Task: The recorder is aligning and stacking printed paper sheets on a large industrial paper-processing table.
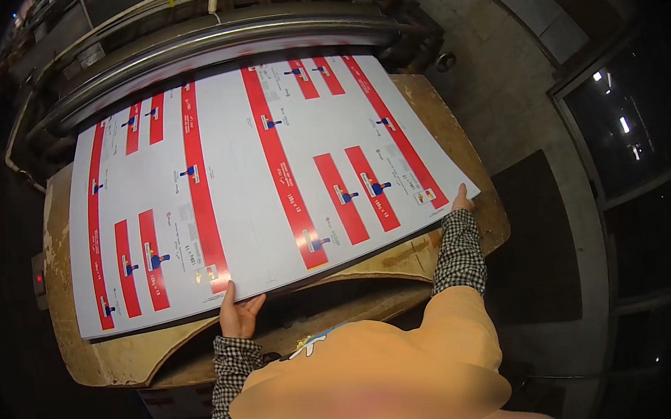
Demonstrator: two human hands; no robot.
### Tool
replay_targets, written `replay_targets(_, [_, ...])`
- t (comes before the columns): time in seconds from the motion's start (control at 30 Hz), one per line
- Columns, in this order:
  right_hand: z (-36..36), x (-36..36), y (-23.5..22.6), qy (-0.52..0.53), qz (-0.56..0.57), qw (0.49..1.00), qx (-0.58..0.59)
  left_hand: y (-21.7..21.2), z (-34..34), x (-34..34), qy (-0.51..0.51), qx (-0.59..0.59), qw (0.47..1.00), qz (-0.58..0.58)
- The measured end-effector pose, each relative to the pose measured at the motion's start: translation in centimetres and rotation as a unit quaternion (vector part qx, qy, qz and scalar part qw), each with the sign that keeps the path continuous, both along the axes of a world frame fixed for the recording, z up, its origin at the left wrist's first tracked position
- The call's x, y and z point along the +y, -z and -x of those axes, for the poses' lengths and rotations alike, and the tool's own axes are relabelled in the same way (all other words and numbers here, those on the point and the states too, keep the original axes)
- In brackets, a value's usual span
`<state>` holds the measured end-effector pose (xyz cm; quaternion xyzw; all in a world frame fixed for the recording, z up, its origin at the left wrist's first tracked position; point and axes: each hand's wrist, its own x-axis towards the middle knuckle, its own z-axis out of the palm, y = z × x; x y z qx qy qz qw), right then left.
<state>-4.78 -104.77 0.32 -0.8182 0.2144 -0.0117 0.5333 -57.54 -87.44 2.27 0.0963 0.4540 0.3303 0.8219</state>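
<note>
A large white printed sheet (245, 216) with red stripes and small blue figures lies across a worn wooden feed table (457, 149); whether more sheets lie beneath it I cannot tell. At the middle of its near edge is my left hand (239, 318), thumb spread away from the fingers, the fingertips touching the edge. My right hand (461, 199) pinches the near right corner of the sheet, thumb on top and the other fingers mostly hidden. Checked sleeve cuffs cover both forearms.
Along the far side runs a machine with a long metal roller (227, 38), where the sheet's far edge meets it. The table's near side has a curved cutout, and more red-striped printed sheets (186, 414) lie below. A dark mat (535, 237) and glass-paned doors (633, 139) are at right.
</note>
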Motion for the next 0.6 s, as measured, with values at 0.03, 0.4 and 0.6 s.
replay_targets(0.03, [0.5,-0.1,-0.1,-0.001,0.000,1.000,0.001,0.3,0.3,-0.1,-0.001,0.001,1.000,0.000])
replay_targets(0.4, [0.4,-0.7,0.6,-0.006,-0.019,0.999,0.027,-0.1,-0.1,-0.9,0.013,0.045,0.998,-0.045])
replay_targets(0.6, [-14.1,-12.4,5.3,-0.133,0.089,0.982,0.102,0.7,-2.8,-0.4,0.042,-0.010,0.999,-0.031])
